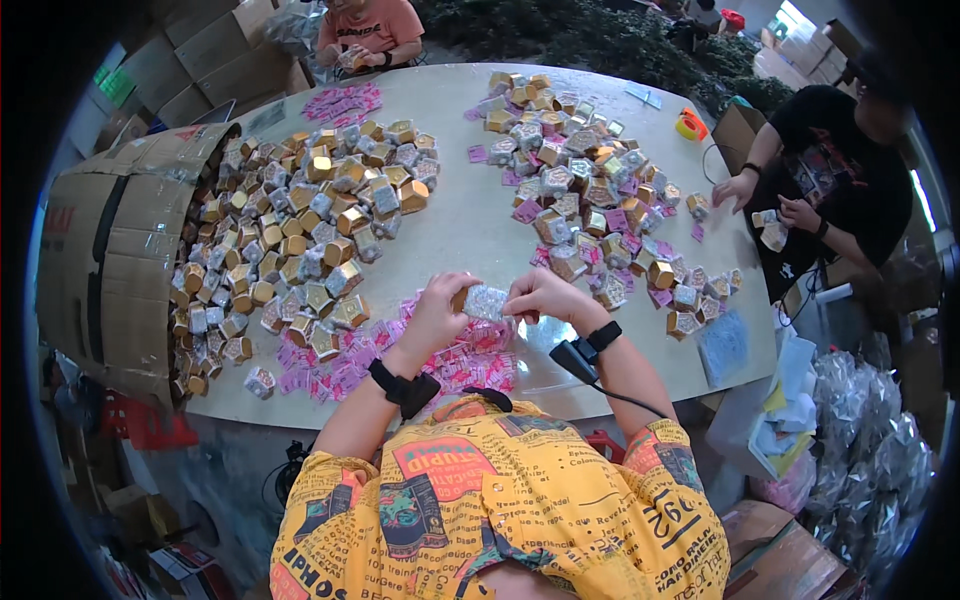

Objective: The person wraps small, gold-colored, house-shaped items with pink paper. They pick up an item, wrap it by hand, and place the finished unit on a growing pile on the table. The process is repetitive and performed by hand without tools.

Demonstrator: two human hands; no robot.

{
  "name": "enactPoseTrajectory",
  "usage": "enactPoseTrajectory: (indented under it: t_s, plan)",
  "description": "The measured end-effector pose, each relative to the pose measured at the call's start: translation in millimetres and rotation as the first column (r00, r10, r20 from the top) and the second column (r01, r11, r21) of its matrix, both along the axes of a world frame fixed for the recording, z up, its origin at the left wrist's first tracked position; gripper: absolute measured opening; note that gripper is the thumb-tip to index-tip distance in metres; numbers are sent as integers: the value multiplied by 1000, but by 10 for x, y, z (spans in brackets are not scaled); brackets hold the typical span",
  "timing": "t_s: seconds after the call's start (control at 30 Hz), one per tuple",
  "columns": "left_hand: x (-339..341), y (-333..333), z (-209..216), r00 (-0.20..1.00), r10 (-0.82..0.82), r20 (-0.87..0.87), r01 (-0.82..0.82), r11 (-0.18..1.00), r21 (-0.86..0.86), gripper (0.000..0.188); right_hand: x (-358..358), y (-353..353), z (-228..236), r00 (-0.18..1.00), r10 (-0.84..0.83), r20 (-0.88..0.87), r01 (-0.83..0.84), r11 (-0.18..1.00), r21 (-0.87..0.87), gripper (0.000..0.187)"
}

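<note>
Pale table (pixel 440 230) fills the workroom's middle, with a big carton (pixel 140 260) at its left edge, a heap of gold boxes (pixel 290 240) beside that, and pink packets (pixel 440 362) nearer. Left hand (pixel 441 306) and right hand (pixel 543 298) grip opposite ends of one wrapped box (pixel 486 302), raised near the packets. Being slick, it could slip among them; the right forearm's cable (pixel 632 399) could snag.

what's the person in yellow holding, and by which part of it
A small wrapped box: the left hand holds its left end, and the right hand pinches its right end.
</note>
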State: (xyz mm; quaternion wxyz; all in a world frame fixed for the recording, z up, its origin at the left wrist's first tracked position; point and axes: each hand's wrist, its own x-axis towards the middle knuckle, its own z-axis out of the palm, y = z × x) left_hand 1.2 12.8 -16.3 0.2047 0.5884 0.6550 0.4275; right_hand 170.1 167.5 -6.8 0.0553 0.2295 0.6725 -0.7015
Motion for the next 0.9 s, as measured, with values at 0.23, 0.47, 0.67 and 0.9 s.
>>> enactPoseTrajectory:
  t_s: [0.23,0.47,0.67,0.9]
  plan:
    - [73,30,54,1000,-20,-15,20,999,-38,46,104,6,-128,998,-49,26,48,999,11,19]
    - [72,88,-138,997,-74,2,74,991,-110,52,183,46,-301,994,-96,49,101,990,-98,18]
    - [-131,-31,-269,999,-49,-12,45,973,-226,59,649,925,-116,812,-558,-173,577,721,384,14]
    - [-286,-120,-802,947,-97,-307,0,953,-302,47,888,329,-662,938,-344,38,126,442,888,31]
